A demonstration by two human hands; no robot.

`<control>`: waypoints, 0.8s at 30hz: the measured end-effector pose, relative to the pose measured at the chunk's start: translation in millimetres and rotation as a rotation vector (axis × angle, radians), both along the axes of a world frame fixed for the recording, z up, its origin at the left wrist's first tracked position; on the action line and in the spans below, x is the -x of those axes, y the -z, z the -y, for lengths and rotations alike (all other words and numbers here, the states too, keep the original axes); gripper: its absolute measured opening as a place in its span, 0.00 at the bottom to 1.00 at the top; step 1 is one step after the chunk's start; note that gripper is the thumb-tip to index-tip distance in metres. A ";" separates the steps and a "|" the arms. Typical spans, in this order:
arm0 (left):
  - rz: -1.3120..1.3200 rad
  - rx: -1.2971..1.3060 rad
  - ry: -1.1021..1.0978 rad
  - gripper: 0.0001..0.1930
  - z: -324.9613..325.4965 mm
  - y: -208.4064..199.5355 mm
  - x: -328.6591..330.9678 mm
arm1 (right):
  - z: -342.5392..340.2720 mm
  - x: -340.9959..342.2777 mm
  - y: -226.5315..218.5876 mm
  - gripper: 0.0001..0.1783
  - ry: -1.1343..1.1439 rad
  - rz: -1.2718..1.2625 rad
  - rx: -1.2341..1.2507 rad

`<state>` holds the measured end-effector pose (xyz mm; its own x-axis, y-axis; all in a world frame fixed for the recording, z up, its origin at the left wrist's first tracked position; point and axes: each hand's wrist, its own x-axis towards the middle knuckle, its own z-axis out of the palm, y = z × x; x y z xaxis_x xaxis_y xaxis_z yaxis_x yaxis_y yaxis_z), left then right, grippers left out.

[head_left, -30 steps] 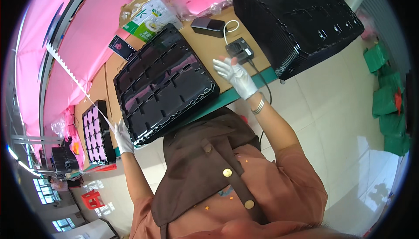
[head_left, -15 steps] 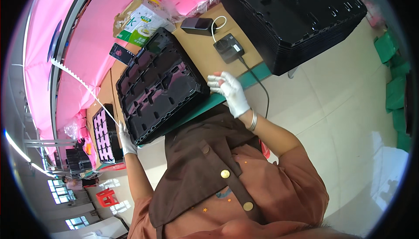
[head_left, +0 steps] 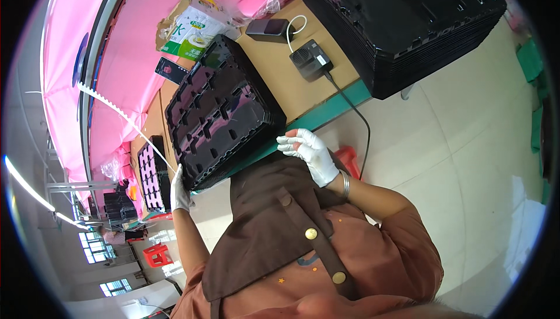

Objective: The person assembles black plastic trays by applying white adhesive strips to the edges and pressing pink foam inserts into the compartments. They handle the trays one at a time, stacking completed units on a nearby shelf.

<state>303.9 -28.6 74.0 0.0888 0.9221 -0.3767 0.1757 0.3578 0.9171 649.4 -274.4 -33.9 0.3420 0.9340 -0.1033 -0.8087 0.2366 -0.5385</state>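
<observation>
My left hand point(head_left: 180, 191), in a white glove with bare fingertips, lies along the left end of a stack of black plastic compartment trays point(head_left: 230, 129). Its fingers look stretched out against the tray side, partly hidden by it. A white toothed strip point(head_left: 123, 115) slants down from the upper left and meets those fingertips; whether they grip it does not show. My right hand point(head_left: 310, 154), gloved the same way, hovers off the near right corner of the stack, in front of my apron. Its fingers are apart, bent a little, with nothing in them.
A tall stack of black trays point(head_left: 434, 33) fills the table's right end. Behind the middle stack are a phone point(head_left: 171, 70), a torn green-white carton point(head_left: 198, 30) and a dark box point(head_left: 268, 30). A black adapter point(head_left: 311, 60) trails its cable over the edge. Smaller trays point(head_left: 153, 173) stand left.
My right hand has drawn back toward my body, away from the tray corner. My left hand stays at the tray's left end. The whole view has shifted slightly.
</observation>
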 end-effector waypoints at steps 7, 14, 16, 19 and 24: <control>-0.012 0.005 -0.045 0.10 -2.5 2.5 5.4 | 1.6 -2.8 -7.5 0.14 0.075 -0.027 -0.059; -0.321 -0.309 0.003 0.19 17.2 -7.6 -11.8 | -3.9 -4.2 -7.8 0.14 0.134 -0.001 -0.055; -0.458 -0.503 0.076 0.25 34.3 -16.2 -31.9 | -5.7 -5.8 -8.2 0.14 0.150 -0.007 -0.041; -0.892 -1.133 0.323 0.20 77.6 -30.0 -86.2 | -6.9 -3.1 -10.5 0.14 0.169 -0.017 -0.019; -0.898 -1.289 0.713 0.24 111.6 -33.8 -154.4 | -8.7 -0.7 -7.2 0.14 0.129 -0.058 0.044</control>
<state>458.3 -140.2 107.8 0.7742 0.5220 0.3580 0.5381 -0.8406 0.0621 650.2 -265.7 -26.7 0.4511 0.8769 -0.1661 -0.8034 0.3179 -0.5035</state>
